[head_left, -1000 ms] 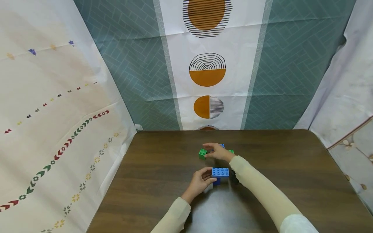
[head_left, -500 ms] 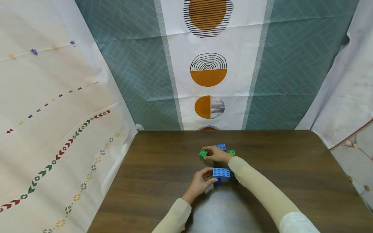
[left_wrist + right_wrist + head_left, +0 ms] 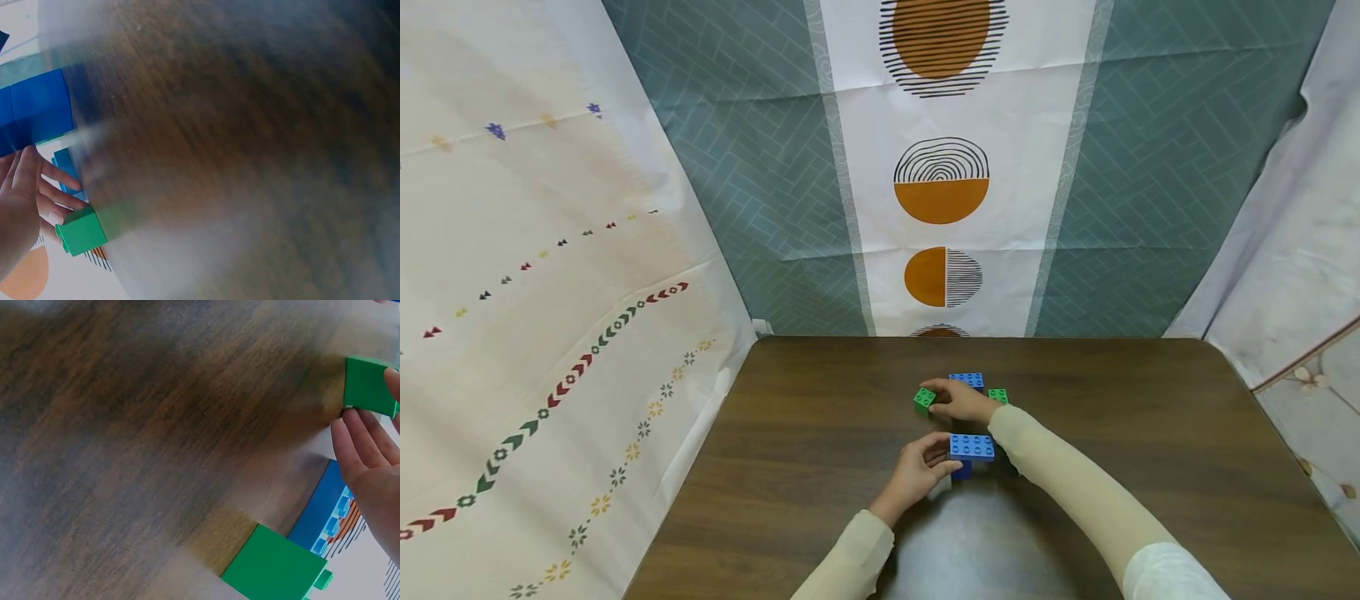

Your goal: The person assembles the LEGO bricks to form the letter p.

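In the head view my left hand [image 3: 917,468] grips blue toy building bricks from the left. The upper one is a long light blue brick [image 3: 972,447] with studs on top, over a darker blue brick [image 3: 962,471]. Farther back, my right hand [image 3: 961,402] has thumb and fingers around a small green brick [image 3: 924,400] on the table. The right wrist view shows the fingertips right at that green brick [image 3: 370,384]. From the left wrist camera, the blue bricks [image 3: 40,106] appear large, and the green brick [image 3: 82,231] lies beyond them.
Behind the right hand lies another blue brick [image 3: 967,380]. A second green brick [image 3: 997,396] stands beside it, close to the right wrist. The brown wooden table [image 3: 805,417] ends at a patterned cloth [image 3: 940,275] hung behind it.
My right hand's fingers have come down and closed in around the small green brick, uncovering more of the blue brick behind. The left hand keeps its hold on the blue bricks.
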`<action>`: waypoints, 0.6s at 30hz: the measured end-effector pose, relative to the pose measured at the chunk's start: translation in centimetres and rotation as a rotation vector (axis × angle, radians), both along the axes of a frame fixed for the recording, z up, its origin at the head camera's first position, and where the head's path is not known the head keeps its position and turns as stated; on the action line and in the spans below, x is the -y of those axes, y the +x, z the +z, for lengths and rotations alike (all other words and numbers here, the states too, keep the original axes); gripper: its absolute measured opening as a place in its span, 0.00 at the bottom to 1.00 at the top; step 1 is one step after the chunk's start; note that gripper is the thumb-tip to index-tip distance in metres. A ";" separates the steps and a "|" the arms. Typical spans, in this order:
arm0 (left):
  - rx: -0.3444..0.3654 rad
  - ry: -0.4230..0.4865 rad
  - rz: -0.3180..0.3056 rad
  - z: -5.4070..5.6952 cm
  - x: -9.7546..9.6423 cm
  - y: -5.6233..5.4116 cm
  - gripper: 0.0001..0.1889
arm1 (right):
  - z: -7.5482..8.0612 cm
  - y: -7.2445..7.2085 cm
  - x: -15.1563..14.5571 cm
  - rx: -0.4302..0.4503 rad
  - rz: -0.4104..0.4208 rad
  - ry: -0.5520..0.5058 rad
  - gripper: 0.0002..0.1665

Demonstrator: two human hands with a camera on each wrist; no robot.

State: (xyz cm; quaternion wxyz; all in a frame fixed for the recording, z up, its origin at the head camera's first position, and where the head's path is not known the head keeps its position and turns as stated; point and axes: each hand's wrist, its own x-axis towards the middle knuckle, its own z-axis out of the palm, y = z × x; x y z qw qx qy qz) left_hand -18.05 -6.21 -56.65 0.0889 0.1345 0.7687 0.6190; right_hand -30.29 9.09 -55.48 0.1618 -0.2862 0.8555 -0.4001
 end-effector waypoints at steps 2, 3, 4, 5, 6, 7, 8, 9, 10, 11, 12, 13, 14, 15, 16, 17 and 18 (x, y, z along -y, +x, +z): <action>0.000 -0.002 0.001 0.0 0.0 0.0 0.18 | -0.1 0.0 0.0 -0.002 0.013 -0.007 0.29; 0.000 -0.005 -0.001 0.0 0.0 0.0 0.18 | -0.1 0.0 0.0 -0.005 0.019 -0.010 0.29; -0.001 -0.007 -0.001 0.0 0.0 0.0 0.18 | -0.1 0.0 -0.1 -0.007 0.024 -0.011 0.29; -0.002 -0.011 -0.001 0.1 0.0 0.0 0.18 | -0.1 0.0 -0.1 -0.011 0.029 -0.011 0.28; -0.004 -0.013 -0.002 0.1 0.0 0.0 0.18 | 0.0 0.1 -0.1 -0.012 0.031 -0.011 0.28; -0.006 -0.013 -0.003 0.1 0.0 0.0 0.18 | 0.0 0.1 -0.1 -0.014 0.030 -0.010 0.27; -0.006 -0.012 -0.005 0.1 0.0 0.0 0.18 | 0.0 0.1 -0.1 -0.017 0.028 -0.011 0.26; -0.012 -0.009 -0.006 0.0 0.0 0.0 0.18 | 0.0 0.2 -0.1 -0.020 0.024 -0.011 0.25; -0.014 -0.006 -0.005 0.0 0.0 0.0 0.18 | 0.1 0.2 -0.1 -0.023 0.021 -0.011 0.24; -0.014 -0.002 -0.005 0.0 0.0 0.0 0.18 | 0.1 0.2 -0.1 -0.026 0.020 -0.014 0.23; -0.015 -0.002 -0.005 0.0 0.0 0.0 0.18 | 0.1 0.2 -0.2 -0.029 0.018 -0.016 0.21; -0.013 -0.001 -0.005 0.0 -0.1 0.0 0.18 | 0.2 0.2 -0.2 -0.025 0.014 -0.020 0.20; -0.010 0.001 -0.004 0.5 -0.1 0.2 0.17 | 0.2 0.3 -0.2 -0.023 0.010 -0.023 0.20; -0.010 0.004 -0.004 1.0 -0.1 0.4 0.17 | 0.2 0.3 -0.2 -0.020 0.006 -0.026 0.19; -0.006 0.006 -0.003 1.6 -0.1 0.6 0.17 | 0.2 0.3 -0.2 -0.020 0.004 -0.027 0.19; -0.007 0.009 -0.004 2.1 -0.1 0.8 0.17 | 0.2 0.3 -0.2 -0.015 -0.001 -0.030 0.19; -0.007 0.013 -0.005 2.6 -0.1 1.0 0.17 | 0.2 0.3 -0.2 -0.009 -0.007 -0.031 0.19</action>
